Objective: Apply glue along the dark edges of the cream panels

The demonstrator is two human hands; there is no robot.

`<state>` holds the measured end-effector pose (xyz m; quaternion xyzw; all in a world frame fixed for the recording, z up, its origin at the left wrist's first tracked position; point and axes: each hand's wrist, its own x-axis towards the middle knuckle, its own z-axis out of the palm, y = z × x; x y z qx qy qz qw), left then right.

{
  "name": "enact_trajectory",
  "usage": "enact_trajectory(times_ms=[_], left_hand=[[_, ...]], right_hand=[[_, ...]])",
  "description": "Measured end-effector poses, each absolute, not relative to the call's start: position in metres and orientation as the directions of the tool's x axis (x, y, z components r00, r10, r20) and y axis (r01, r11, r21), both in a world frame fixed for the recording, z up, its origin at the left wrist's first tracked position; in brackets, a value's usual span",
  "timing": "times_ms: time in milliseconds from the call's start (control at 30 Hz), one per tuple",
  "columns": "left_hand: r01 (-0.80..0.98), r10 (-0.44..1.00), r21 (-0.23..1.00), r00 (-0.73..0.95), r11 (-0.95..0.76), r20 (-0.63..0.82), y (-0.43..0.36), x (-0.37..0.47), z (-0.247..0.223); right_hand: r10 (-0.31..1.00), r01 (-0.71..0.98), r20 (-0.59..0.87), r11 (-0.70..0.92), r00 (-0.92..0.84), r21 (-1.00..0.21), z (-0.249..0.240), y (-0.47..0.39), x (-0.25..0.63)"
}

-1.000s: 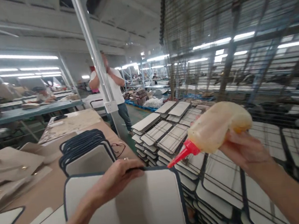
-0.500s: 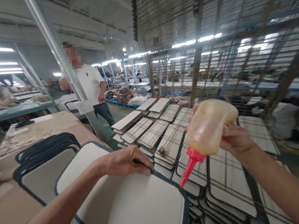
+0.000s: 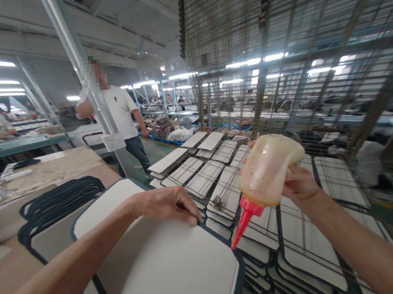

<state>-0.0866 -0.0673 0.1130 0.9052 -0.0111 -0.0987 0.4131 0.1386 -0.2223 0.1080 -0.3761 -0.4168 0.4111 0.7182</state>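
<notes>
My left hand pinches the dark-edged rim of a cream panel, which is tilted up in front of me. In my right hand is a yellowish squeeze bottle, turned nozzle-down. Its red nozzle points at the panel's dark edge near the right corner, with the tip touching or just above it. My right fingers are partly hidden behind the bottle.
Wire racks bearing many cream panels lie ahead and right, with a raised wire frame above. More dark-edged panels lean at left. A person stands behind a metal post.
The bottle has moved slightly left and its tip slightly down along the panel's edge. My left hand keeps its grip. The standing person's arm has lowered away from the waist.
</notes>
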Motion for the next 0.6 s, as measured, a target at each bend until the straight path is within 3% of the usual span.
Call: enact_trajectory(times_ms=[300, 600], left_hand=[[0.052, -0.09, 0.776, 0.986, -0.629, -0.139, -0.06, -0.096, 0.11], [0.05, -0.051, 0.772, 0.993, -0.634, -0.106, -0.053, -0.096, 0.106]], right_hand=[[0.908, -0.265, 0.346, 0.403, 0.237, -0.876, 0.104, -0.209, 0.134], [0.882, -0.239, 0.367, 0.44, 0.294, -0.866, 0.094, -0.215, 0.146]])
